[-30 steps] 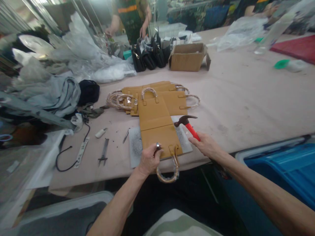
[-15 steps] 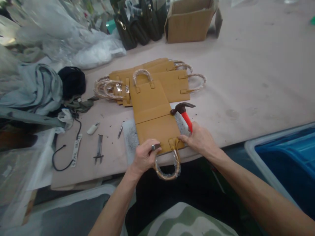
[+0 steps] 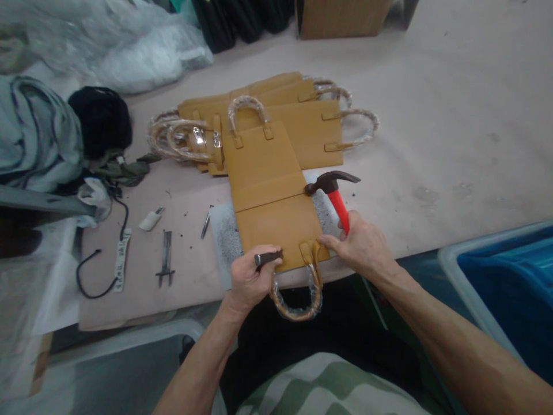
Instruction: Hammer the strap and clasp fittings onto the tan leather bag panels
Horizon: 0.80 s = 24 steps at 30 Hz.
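A tan leather bag panel (image 3: 276, 216) lies flat in front of me, one plastic-wrapped handle (image 3: 298, 314) hanging over the table's front edge. My left hand (image 3: 253, 276) is closed around a short metal punch (image 3: 268, 258), tilted almost level above the panel's lower left corner. In my right hand (image 3: 363, 242) is a claw hammer (image 3: 330, 185) with a red grip; its head rests by the panel's right edge. The right thumb touches the panel beside the handle tab. Beneath the panel is a speckled stone slab (image 3: 224, 239).
More tan panels with wrapped handles (image 3: 311, 132) lie stacked behind. To the left are a pronged punch (image 3: 166, 259), a small white bottle (image 3: 151, 219), a thin metal tool (image 3: 206, 223) and a corded tag (image 3: 122, 262). A cardboard box (image 3: 341, 20) stands at the back, a blue bin (image 3: 514, 276) at right.
My view has tipped down and moved closer. The punch in my left hand has swung from pointing toward me to lying sideways. My right hand keeps the hammer beside the panel.
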Each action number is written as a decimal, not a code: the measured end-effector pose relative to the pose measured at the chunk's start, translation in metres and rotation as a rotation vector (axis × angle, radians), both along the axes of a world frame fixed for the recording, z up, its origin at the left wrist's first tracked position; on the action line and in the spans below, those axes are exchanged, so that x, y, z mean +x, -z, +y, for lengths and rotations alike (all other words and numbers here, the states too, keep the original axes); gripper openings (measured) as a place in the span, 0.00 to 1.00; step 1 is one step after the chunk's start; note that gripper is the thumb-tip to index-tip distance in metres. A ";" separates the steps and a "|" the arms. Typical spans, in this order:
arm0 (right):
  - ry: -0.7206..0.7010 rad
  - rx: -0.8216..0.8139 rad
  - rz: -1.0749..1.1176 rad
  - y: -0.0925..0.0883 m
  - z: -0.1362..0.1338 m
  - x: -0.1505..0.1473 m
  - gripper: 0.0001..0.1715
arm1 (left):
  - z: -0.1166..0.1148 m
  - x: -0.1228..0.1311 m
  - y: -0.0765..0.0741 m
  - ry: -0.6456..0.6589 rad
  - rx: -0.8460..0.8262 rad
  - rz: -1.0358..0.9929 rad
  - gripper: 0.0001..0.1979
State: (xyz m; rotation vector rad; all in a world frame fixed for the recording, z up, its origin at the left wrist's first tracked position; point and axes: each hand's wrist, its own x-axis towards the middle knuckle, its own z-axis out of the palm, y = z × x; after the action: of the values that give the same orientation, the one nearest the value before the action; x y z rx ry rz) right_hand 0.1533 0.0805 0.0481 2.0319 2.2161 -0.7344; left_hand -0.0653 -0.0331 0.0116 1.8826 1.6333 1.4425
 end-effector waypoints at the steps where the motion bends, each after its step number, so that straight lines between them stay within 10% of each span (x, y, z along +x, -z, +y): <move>1: 0.002 -0.002 -0.002 0.000 0.000 0.000 0.24 | -0.001 0.000 0.001 0.030 0.028 0.029 0.07; 24: -0.015 0.018 0.035 0.004 -0.001 0.002 0.23 | 0.002 0.007 0.004 0.013 -0.034 -0.070 0.06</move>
State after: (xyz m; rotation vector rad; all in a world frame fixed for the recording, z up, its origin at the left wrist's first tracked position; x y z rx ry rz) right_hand 0.1553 0.0794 0.0446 2.0231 2.2626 -0.7578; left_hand -0.0584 -0.0316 0.0075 1.7997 1.6006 1.4497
